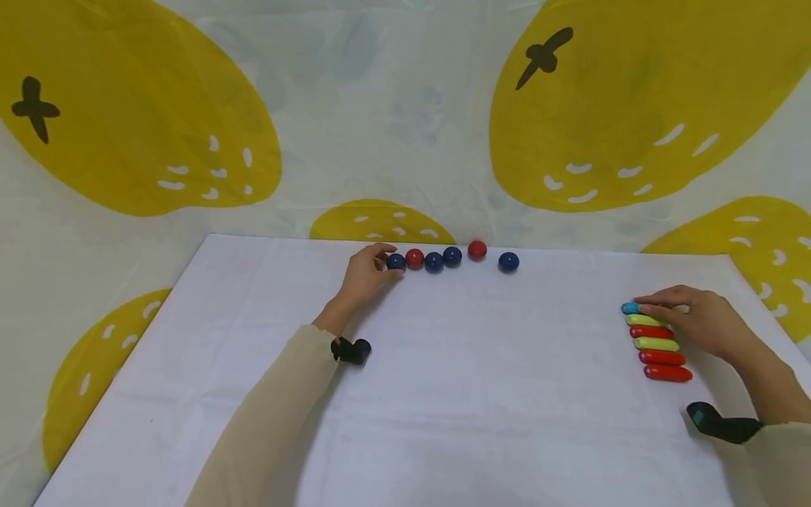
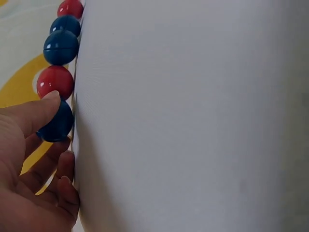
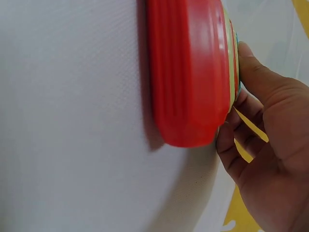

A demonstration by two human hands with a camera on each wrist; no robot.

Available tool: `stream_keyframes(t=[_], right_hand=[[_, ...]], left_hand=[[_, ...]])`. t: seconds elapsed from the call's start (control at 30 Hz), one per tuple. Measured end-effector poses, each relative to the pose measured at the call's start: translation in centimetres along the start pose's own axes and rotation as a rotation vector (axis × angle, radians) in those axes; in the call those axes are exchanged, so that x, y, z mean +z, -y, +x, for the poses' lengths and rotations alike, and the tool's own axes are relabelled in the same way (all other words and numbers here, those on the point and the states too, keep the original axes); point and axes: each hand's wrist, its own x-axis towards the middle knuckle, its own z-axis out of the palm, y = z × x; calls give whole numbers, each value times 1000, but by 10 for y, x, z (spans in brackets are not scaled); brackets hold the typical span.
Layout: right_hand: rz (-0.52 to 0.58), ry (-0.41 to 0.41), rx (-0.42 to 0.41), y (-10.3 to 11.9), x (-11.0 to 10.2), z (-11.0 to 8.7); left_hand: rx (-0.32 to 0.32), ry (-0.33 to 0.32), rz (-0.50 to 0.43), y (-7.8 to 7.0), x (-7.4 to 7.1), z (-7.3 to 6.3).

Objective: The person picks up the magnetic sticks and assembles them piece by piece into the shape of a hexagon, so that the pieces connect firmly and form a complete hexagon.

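Note:
At the table's far edge my left hand [image 1: 367,271] pinches a dark blue ball [image 1: 395,263] between thumb and fingers. A red ball [image 2: 54,82] touches it in the left wrist view, and two more blue balls [image 1: 434,263] [image 1: 453,256] follow to the right. On the right side, my right hand [image 1: 709,320] holds a blue oblong plastic piece [image 1: 630,308] at the far end of a column. Nearer lie a yellow-green piece [image 1: 646,320], a red piece [image 3: 193,72] and others alike, side by side. In the right wrist view the blue piece is mostly hidden.
Farther right along the edge sit another red ball [image 1: 477,250] and a blue ball [image 1: 509,263], spaced apart. A white cloth covers the table [image 1: 443,394]. Behind it hangs a pale curtain with yellow fruit shapes [image 1: 380,127]. Dark wrist cameras [image 1: 351,351] sit at both sleeves.

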Motion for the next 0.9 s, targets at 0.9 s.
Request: stream_keyframes(t=[0.9], right_hand=[[64, -263, -151, 84, 13, -32]], left_hand=[[7, -21, -180, -9, -15, -48]])
